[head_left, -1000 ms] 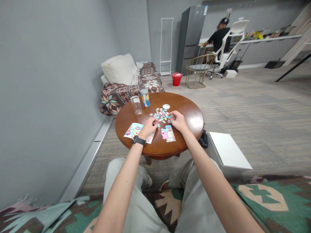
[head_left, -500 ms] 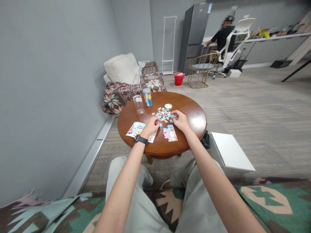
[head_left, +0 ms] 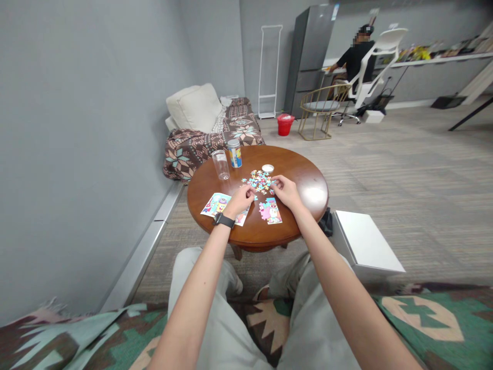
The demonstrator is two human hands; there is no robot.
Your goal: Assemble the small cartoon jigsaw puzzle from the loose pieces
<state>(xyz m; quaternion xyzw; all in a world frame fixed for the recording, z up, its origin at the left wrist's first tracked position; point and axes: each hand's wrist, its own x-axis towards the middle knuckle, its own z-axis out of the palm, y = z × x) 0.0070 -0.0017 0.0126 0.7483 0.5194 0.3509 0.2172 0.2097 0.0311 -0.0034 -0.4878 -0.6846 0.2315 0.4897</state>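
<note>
round brown wooden table [head_left: 308, 180]; behind it, brown throw [head_left: 179, 159] with pale star pattern, red plastic bucket [head_left: 285, 125].

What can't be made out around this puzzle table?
All in the head view:
Picture sheet: partly hidden by left hand.
Any piece pinched in left or right hand: too small.
Can: lettering too small.
Seated person: legs partly behind chairs.
Dark leg, far right: cut off by edge.

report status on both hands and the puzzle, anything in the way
Right hand at loose pieces, grip unclear. Left hand partly blocking picture sheet, grip unclear. Joined section in plain view.
</note>
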